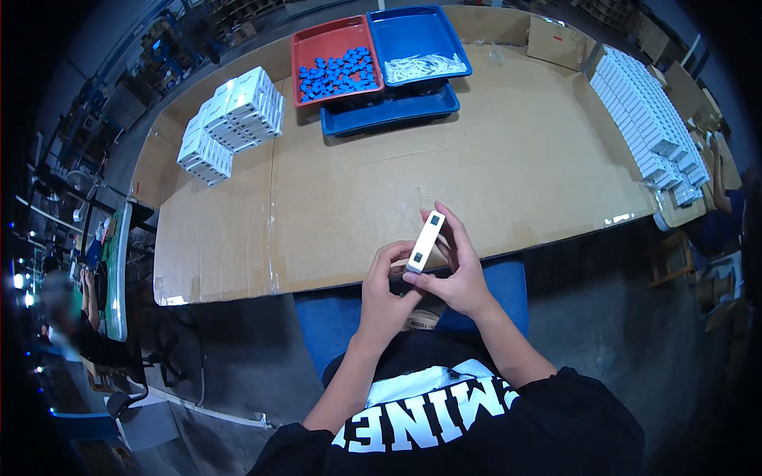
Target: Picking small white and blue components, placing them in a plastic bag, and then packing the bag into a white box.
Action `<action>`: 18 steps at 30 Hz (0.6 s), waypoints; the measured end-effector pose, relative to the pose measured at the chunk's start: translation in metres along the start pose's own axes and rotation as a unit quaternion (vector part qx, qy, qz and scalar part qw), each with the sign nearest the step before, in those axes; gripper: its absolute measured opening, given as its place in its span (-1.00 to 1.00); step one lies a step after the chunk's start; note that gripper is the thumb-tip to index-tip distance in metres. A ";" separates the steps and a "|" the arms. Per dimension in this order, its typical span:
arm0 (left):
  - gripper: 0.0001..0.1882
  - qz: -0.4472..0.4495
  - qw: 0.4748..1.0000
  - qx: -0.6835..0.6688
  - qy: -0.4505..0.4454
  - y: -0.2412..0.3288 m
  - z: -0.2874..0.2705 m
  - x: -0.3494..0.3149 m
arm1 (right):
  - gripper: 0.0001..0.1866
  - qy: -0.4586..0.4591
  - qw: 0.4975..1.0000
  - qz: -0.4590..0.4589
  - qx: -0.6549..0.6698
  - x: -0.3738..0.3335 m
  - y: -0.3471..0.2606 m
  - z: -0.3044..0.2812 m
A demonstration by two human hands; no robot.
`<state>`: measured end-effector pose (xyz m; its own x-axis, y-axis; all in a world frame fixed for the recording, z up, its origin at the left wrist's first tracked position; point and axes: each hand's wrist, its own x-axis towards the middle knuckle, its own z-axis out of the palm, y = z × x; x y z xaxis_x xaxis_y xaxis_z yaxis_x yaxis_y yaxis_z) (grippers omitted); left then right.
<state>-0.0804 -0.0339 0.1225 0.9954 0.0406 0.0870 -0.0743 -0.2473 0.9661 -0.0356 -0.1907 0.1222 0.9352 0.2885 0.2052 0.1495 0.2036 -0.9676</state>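
Observation:
A small white box (pixel 426 240), long and narrow with a dark square on its end, stands tilted above the table's near edge. My right hand (pixel 458 270) grips it from the right, fingers wrapped behind it. From the left, my left hand (pixel 386 289) closes around the lower end of the same box. Both hands meet at the box, just over the front edge of the cardboard-covered table (pixel 357 182).
At the far side a red tray (pixel 305 41) holds several small blue parts, beside a blue tray (pixel 413 32) with white pieces, stacked on another blue tray. White boxes are piled at far left (pixel 234 119) and lined up along the right edge (pixel 647 119). Another person sits at far left (pixel 71 317).

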 end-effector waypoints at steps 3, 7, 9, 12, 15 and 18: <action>-0.27 0.116 0.992 -0.052 -0.028 0.004 0.000 -0.007 | 0.17 0.003 0.988 -0.132 -0.085 0.004 -0.010 -0.005; -0.27 0.046 0.997 -0.052 -0.019 0.011 -0.003 -0.030 | 0.16 -0.017 0.961 -0.215 -0.173 0.009 -0.029 -0.013; -0.60 -0.016 0.998 -0.021 -0.061 0.010 -0.009 -0.043 | 0.12 -0.018 0.969 -0.191 -0.157 0.007 -0.029 -0.015; -0.74 -0.090 0.973 -0.030 -0.212 0.027 -0.021 -0.059 | 0.09 -0.009 0.975 -0.137 -0.173 0.002 -0.021 -0.034; -0.65 0.016 0.951 -0.235 -0.198 0.072 -0.024 -0.081 | 0.05 0.023 0.977 -0.075 -0.198 -0.013 -0.003 -0.060; -0.44 0.332 0.865 -0.306 -0.219 0.124 -0.038 -0.073 | -0.01 0.072 0.974 -0.040 -0.210 -0.031 0.017 -0.088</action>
<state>-0.1650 -0.0310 0.2449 0.6381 -0.3179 0.7012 -0.5238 0.4883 0.6980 -0.0335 -0.2782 0.0863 0.9461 0.1462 0.2888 0.3133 -0.1886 -0.9308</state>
